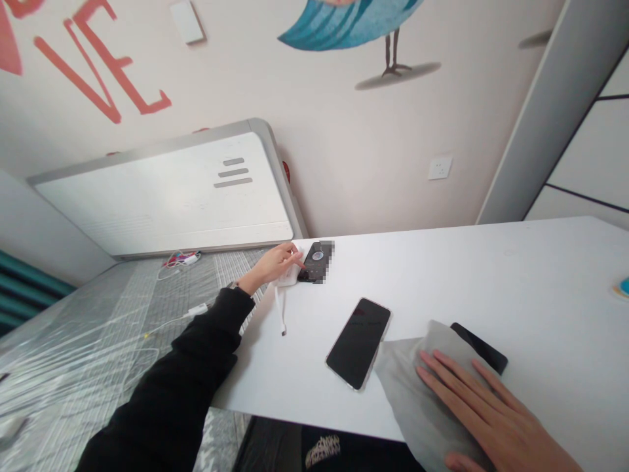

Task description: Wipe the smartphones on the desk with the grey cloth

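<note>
My left hand (pixel 275 263) reaches to the far left corner of the white table (pixel 491 275), fingers closed around a small white power bank (pixel 288 276) whose short cable hangs toward me. A dark phone (pixel 317 262) lies right beside that hand. My right hand (pixel 486 413) lies flat with fingers spread on a grey cloth (pixel 407 380) near the front edge. The cloth partly covers a black phone (pixel 484 351). Another phone (pixel 358 342) with a dark screen lies face up just left of the cloth.
A bed with a plastic-wrapped mattress (pixel 88 341) stands left of the table, with white cables (pixel 196 309) and a small pink item (pixel 179 259) on it. A white headboard (pixel 167 196) leans on the wall. A wall socket (pixel 439 167) sits above the table.
</note>
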